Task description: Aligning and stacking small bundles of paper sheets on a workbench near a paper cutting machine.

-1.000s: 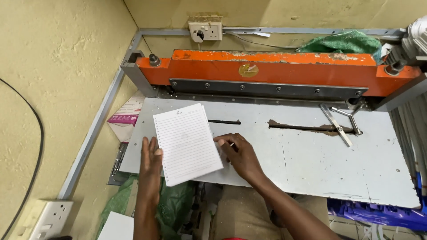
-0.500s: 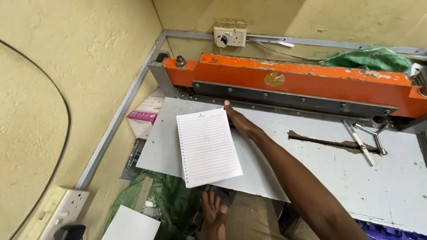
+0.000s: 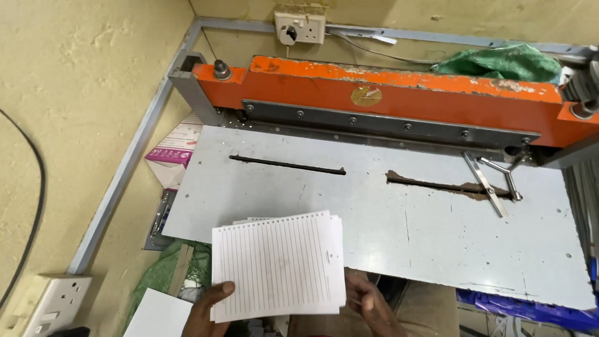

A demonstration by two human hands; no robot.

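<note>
A stack of lined, punched paper sheets [image 3: 277,265] rests half over the near edge of a grey metal machine table [image 3: 405,224]. My left hand [image 3: 209,312] grips the stack's lower left corner, thumb on top. My right hand [image 3: 368,302] sits just right of the stack at its lower right edge, fingers loosely apart, touching or nearly touching the sheets. Behind the table stands the orange punching machine head [image 3: 399,93] with a dark steel bar under it.
Two slots cut the table, one dark [image 3: 287,165], one rusty [image 3: 446,186]. A metal lever [image 3: 493,184] lies at the right. A pink-and-white box [image 3: 175,153] sits left of the table, green sacking [image 3: 159,274] below, wall sockets [image 3: 299,28] behind.
The paper stack has come back from the table's middle to its near edge. My right hand has withdrawn from near the machine head, and my left hand now grips the stack.
</note>
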